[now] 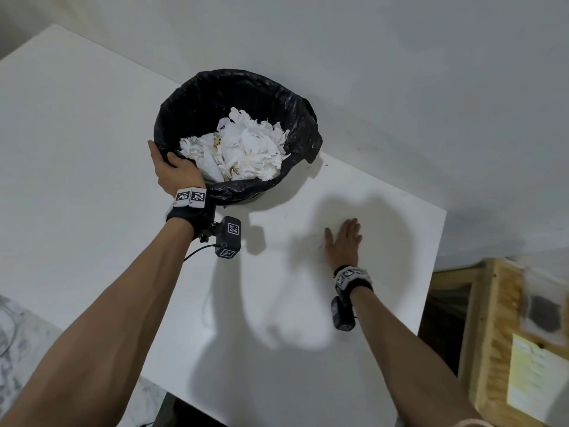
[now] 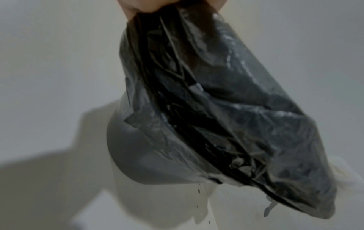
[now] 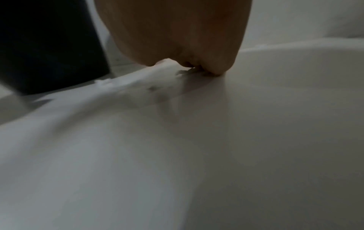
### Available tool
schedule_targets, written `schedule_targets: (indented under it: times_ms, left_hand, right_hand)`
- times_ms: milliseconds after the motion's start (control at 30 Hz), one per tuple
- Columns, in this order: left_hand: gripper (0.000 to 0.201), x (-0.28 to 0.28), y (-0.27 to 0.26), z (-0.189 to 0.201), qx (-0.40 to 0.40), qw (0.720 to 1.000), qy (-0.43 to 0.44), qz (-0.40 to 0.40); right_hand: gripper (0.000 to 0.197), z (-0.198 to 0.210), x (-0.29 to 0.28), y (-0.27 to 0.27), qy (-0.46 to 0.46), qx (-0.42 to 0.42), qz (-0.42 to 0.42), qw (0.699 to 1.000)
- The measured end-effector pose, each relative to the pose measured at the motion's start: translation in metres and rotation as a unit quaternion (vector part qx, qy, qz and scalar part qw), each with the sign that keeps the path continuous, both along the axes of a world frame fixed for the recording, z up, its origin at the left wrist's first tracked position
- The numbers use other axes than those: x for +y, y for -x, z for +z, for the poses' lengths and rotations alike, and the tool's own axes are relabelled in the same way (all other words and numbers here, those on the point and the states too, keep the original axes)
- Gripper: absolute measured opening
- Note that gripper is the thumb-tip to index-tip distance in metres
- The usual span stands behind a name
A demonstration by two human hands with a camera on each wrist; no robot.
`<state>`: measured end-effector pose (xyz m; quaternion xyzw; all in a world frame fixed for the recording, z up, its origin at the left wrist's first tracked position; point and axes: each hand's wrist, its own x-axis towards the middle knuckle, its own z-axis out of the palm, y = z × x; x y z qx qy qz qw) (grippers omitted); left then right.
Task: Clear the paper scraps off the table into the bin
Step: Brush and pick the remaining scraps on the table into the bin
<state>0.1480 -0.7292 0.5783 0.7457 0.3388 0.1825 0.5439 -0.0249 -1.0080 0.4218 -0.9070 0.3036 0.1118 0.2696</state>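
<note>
Left hand grips bin rim, frame centre; right hand flat, fingers straight: sweep residue binward, keeping bin steady.

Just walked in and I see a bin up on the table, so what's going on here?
A person is clearing paper off a white table. Their left hand grips the rim of a bin lined with a black bag, which already holds a heap of paper scraps. Their right hand lies flat and open on the tabletop in front of the bin.
</note>
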Motion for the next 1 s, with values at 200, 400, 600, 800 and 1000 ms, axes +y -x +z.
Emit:
schedule_targets:
  times_ms: [200, 400, 600, 800, 1000]
  left_hand:
    - [0.044, 0.021, -0.003, 0.0, 0.004, 1.0, -0.006, -0.003]
    - [0.045, 0.053, -0.007, 0.001, 0.011, 1.0, -0.015, -0.013]
    - [0.046, 0.063, -0.008, 0.004, 0.017, 0.999, -0.005, -0.032]
    - [0.046, 0.067, -0.007, 0.01, 0.02, 0.998, 0.001, -0.056]
    - [0.046, 0.077, -0.009, 0.008, 0.018, 0.996, -0.002, -0.083]
  right_hand:
    - [0.055, -0.005, 0.072, -0.005, 0.032, -0.04, 0.076, 0.996]
    - [0.02, 0.009, 0.058, 0.027, 0.072, -0.197, 0.046, 0.977]
    - [0.027, 0.018, 0.054, 0.035, 0.01, -0.105, -0.06, 0.993]
    - [0.036, 0.024, 0.099, 0.045, 0.05, -0.076, -0.081, 0.993]
    - [0.028, 0.022, 0.123, 0.056, 0.08, -0.06, -0.039, 0.994]
